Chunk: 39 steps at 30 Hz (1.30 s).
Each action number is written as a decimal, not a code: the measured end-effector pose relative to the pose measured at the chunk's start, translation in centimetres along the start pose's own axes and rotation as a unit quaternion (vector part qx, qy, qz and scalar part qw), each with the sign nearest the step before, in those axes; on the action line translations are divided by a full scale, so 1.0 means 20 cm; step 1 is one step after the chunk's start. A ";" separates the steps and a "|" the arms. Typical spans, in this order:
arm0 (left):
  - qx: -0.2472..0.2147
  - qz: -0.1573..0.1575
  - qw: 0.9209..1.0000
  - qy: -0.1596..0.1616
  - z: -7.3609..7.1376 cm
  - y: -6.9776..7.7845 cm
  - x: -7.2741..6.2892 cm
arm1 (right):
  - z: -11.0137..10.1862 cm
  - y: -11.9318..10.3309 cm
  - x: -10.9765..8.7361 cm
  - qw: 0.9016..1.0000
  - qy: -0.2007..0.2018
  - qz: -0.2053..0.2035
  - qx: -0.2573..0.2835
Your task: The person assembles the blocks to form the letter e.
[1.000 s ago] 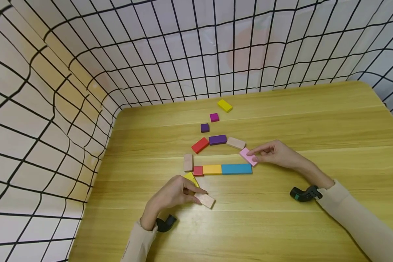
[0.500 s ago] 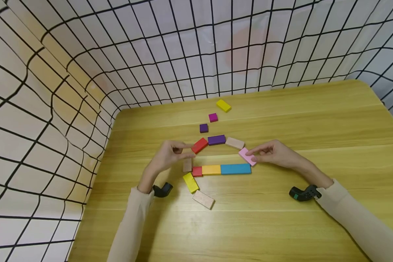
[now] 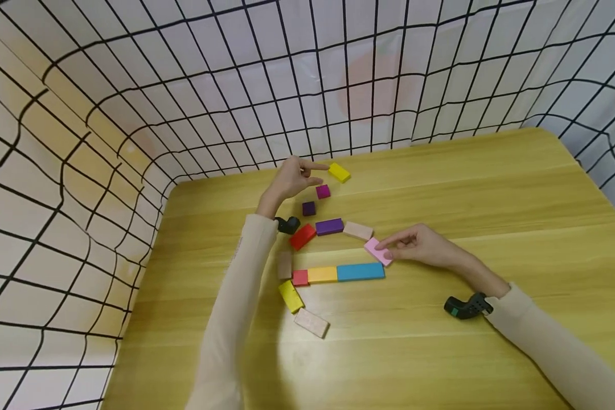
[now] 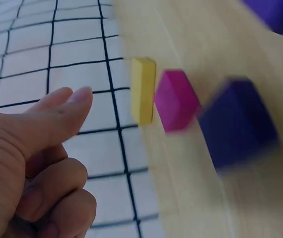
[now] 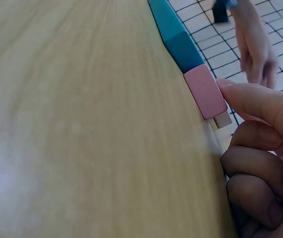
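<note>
My left hand is at the back of the table, beside a yellow block and a magenta block. Thumb and forefinger stand apart with nothing between them; the other fingers are curled. A dark purple cube lies just in front. Further right, the thumb and forefinger of my right hand pinch a pink block resting on the table. That block meets a beige block in a curve with a purple block and a red block.
Below the curve, a blue block, an orange block and a small red block form a row. Another yellow block and a beige block lie nearer. Black wire mesh borders the table's back and left.
My left hand let go of the near beige block, passed the red block and moved to the back beside the far yellow block. My right hand keeps its hold on the pink block.
</note>
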<state>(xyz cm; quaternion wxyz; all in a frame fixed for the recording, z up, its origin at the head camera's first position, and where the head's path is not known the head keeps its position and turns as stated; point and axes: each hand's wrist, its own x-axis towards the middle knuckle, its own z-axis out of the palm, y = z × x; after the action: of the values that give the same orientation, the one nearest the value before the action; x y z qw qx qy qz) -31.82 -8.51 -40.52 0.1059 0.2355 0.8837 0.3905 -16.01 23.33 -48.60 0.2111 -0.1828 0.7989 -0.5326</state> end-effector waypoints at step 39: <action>0.072 -0.101 0.992 0.029 0.07 -0.20 0.23 | 0.00 -0.01 0.00 1.000 -0.005 0.012 -0.009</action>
<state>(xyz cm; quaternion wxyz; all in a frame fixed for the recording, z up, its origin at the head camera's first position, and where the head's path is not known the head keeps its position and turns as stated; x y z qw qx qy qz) -36.67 -7.61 -44.40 0.1019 0.1405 0.9315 0.3198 -15.92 23.29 -48.37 0.2201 -0.1777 0.8048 -0.5218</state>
